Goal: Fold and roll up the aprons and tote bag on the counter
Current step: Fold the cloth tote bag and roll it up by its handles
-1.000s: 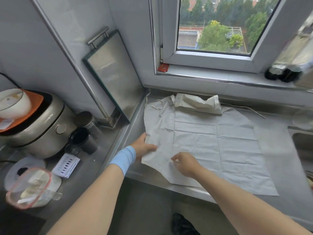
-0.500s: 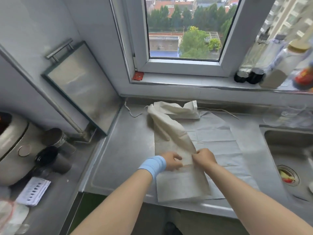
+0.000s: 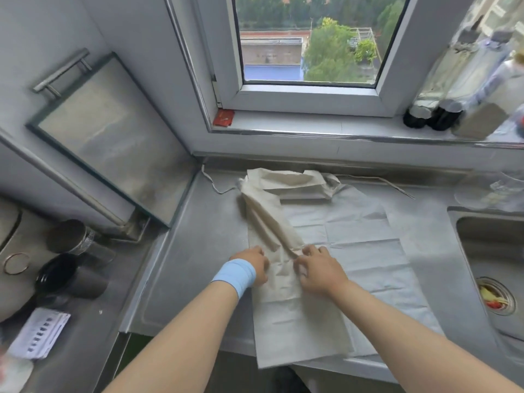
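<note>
A pale cream apron [image 3: 354,239] lies spread on the steel counter [image 3: 192,265], its left side folded over into a long flap [image 3: 283,316] that overhangs the front edge. My left hand [image 3: 253,266], with a blue wristband, presses on the flap's left edge. My right hand [image 3: 317,269] rests on the flap's right edge, fingers curled on the cloth. A crumpled cream cloth bundle [image 3: 295,184], probably the tote bag, sits at the apron's far end. A thin apron tie [image 3: 215,184] trails to the left.
A sink [image 3: 493,251] with food scraps in its drain lies right. A steel board [image 3: 110,137] leans on the left wall. Dark cups [image 3: 65,276] and a jar [image 3: 71,235] stand at left. Bottles [image 3: 433,114] line the windowsill.
The apron's left side has been folded over toward the middle into a narrow flap. Both hands moved onto that flap, and the view shifted right and closer.
</note>
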The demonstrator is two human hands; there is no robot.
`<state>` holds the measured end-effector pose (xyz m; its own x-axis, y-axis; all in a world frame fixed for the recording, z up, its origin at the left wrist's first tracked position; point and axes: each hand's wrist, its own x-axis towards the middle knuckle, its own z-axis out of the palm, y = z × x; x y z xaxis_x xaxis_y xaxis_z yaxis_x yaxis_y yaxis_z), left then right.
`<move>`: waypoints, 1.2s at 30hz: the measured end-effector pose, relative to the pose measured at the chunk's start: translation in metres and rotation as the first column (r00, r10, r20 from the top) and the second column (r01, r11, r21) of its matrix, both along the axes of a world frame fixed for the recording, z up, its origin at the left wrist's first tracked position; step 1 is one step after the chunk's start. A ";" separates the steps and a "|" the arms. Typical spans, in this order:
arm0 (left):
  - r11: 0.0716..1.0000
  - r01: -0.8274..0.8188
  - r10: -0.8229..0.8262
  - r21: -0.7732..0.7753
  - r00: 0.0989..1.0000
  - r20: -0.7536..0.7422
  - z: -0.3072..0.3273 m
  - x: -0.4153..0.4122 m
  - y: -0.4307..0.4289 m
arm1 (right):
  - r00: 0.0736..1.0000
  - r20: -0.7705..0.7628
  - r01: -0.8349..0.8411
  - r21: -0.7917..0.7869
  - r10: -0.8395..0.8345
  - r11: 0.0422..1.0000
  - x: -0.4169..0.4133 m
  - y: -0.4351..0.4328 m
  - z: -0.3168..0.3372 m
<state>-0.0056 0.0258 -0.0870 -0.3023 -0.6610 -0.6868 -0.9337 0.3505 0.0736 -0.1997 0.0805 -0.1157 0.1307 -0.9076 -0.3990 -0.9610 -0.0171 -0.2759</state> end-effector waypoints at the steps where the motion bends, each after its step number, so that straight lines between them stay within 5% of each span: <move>1: 1.000 0.002 -0.002 0.021 0.999 0.033 0.005 0.005 -0.004 | 0.999 0.046 0.004 0.007 -0.004 1.000 0.004 -0.005 0.003; 6: 0.975 -0.160 0.164 0.151 0.986 -0.016 0.018 0.032 -0.025 | 0.976 0.163 0.153 -0.020 -0.148 0.988 0.008 -0.056 0.028; 10: 0.955 -0.297 0.285 -0.015 0.928 -0.240 0.028 0.030 -0.057 | 0.937 0.181 0.328 -0.167 -0.298 0.930 -0.005 -0.109 0.037; 15: 0.880 -0.396 0.266 -0.262 0.868 -0.419 0.041 0.013 -0.100 | 0.985 -0.027 0.150 -0.348 -0.170 0.926 -0.006 -0.167 0.043; 22: 0.830 -0.452 0.293 -0.327 0.851 -0.435 0.044 0.020 -0.168 | 0.972 -0.221 -0.138 -0.247 0.083 0.959 0.021 -0.228 0.044; 27: 0.895 -0.367 0.288 -0.253 0.909 -0.301 0.057 0.022 -0.208 | 0.973 0.211 0.197 -0.553 -0.093 0.810 0.023 -0.254 0.066; 31: 0.910 -0.315 0.264 -0.270 0.941 -0.211 0.075 0.021 -0.236 | 0.937 0.332 0.300 -0.601 -0.109 0.741 0.018 -0.278 0.085; 34: 0.815 -0.557 0.444 -0.162 0.779 -0.443 0.088 0.025 -0.252 | 0.895 0.416 0.392 -0.559 -0.161 0.731 0.013 -0.293 0.089; 36: 0.637 -0.764 0.610 0.101 0.420 -0.672 0.086 0.031 -0.260 | 0.862 0.473 0.437 -0.513 -0.181 0.739 0.014 -0.298 0.090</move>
